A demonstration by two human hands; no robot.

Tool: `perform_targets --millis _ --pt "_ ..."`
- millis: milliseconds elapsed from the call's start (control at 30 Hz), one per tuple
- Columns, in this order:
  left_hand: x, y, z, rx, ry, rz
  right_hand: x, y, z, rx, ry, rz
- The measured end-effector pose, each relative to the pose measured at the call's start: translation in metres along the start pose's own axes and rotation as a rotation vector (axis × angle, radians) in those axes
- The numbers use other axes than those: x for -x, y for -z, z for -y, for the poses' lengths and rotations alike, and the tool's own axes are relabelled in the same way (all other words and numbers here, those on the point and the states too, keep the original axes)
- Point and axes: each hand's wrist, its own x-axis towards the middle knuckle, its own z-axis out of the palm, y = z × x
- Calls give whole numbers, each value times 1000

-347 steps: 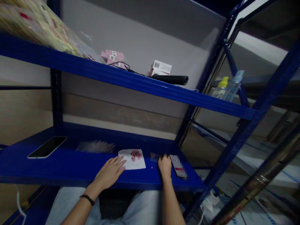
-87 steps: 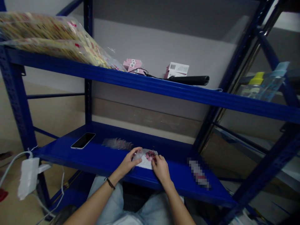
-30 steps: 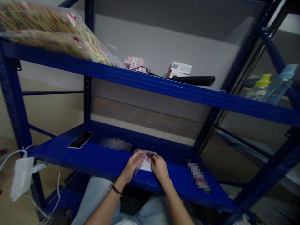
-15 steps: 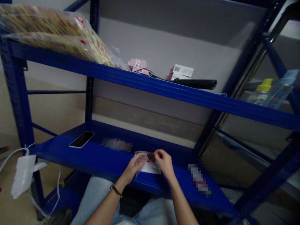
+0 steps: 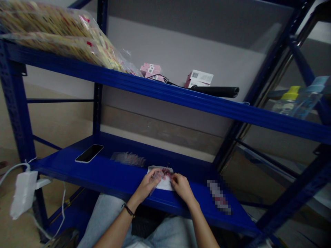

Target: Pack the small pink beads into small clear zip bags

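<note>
On the lower blue shelf lies a white sheet (image 5: 164, 185) with a cluster of small dark red pieces (image 5: 167, 171), too small to name. My left hand (image 5: 149, 181) is closed on a clear plastic bag (image 5: 156, 175) at the sheet's left side. At the right edge of the sheet my right hand (image 5: 181, 186) has its fingertips pinched together beside the dark red pieces. Whatever those fingers hold, if anything, is hidden. Several clear plastic bags (image 5: 128, 158) lie in an overlapping row to the left of my hands.
A phone (image 5: 89, 153) lies at the shelf's left, and a blurred-out item (image 5: 219, 197) at its right. A white power strip (image 5: 23, 194) hangs by the left post. Overhead, the upper shelf's blue beam (image 5: 165, 88) carries filled bags (image 5: 59, 38), small boxes (image 5: 199, 78) and a black rod (image 5: 217, 91).
My right hand has moved slightly down from the sheet's upper edge, so more of the dark red pieces shows. My left hand stays nearly where it was, on the plastic bag.
</note>
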Motion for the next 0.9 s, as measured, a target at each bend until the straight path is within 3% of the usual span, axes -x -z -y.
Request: perform_targets --millis 267,600,900 --pt "-2 -2 4 -143 1 -38 7 -10 -3 59 -20 -33" --pt "-1 3 8 -60 11 -21 0 -34 -1 117 60 -156" --pt "-4 0 9 -233 3 -10 3 -40 -3 229 87 -175"
